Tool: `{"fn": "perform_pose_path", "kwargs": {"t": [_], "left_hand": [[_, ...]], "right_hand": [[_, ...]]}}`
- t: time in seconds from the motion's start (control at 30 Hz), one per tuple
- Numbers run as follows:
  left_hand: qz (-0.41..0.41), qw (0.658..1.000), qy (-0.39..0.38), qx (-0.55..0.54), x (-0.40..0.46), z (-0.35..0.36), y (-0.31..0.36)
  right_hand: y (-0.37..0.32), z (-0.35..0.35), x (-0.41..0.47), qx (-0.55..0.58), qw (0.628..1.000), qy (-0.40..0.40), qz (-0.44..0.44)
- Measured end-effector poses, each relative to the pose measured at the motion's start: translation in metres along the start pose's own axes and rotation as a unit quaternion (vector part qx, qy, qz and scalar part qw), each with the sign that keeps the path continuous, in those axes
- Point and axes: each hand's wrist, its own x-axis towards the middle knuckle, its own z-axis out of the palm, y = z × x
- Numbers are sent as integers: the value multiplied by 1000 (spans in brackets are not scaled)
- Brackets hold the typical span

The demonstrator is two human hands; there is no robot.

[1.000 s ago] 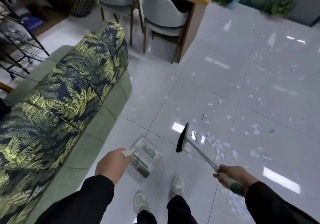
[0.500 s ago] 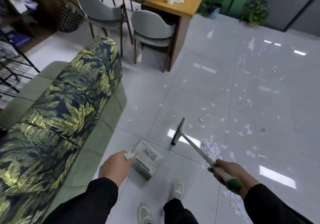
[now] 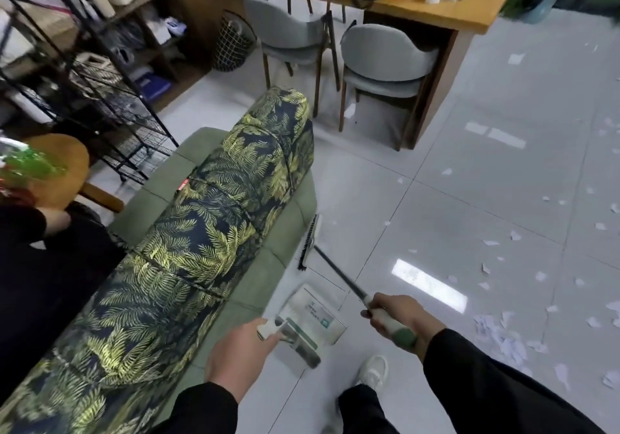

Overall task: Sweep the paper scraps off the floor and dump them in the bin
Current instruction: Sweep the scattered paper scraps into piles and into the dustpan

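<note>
Your right hand (image 3: pixel 392 316) is wrapped tight round the broom handle (image 3: pixel 339 277), arm angled forward, brush head (image 3: pixel 309 244) down beside the sofa (image 3: pixel 188 249). Your left hand (image 3: pixel 240 354) clamps the dustpan (image 3: pixel 310 321) low. Paper scraps (image 3: pixel 503 336) lie scattered to your right.

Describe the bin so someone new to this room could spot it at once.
Start at the long wooden table along the top. Left of its two grey chairs, against the wooden wall panel, stands the bin. It is the only round, black wire-mesh basket there, unlike the square black wire racks further left.
</note>
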Motion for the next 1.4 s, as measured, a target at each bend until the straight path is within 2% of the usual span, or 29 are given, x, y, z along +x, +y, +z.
{"fn": "perform_pose_path", "kwargs": {"t": [0.17,0.43,0.67,0.83,0.87,1.03,1.17,1.27,1.4], "left_hand": [[-21,1000,-4,-22,27,-22,25],[8,1000,-28,13,90,-27,103],[49,998,-42,10,121,-32,160],[118,990,-72,36,150,-31,218],[115,990,-68,36,154,-31,217],[208,973,-90,48,191,-22,274],[219,969,-100,50,211,-18,289],[234,965,-112,43,227,-20,306],[246,960,-131,16,260,-41,321]], "right_hand": [[-26,-6,43,-31,999,-4,32],[-83,-105,86,7,998,35,52],[-87,-197,45,101,989,91,54],[-64,-267,-8,138,973,183,38],[-65,-266,-10,134,972,187,45],[-59,-280,-55,118,947,294,46],[-50,-274,-74,143,945,293,38],[-54,-265,-83,223,926,302,31],[-92,-226,-74,280,911,303,-3]]}}
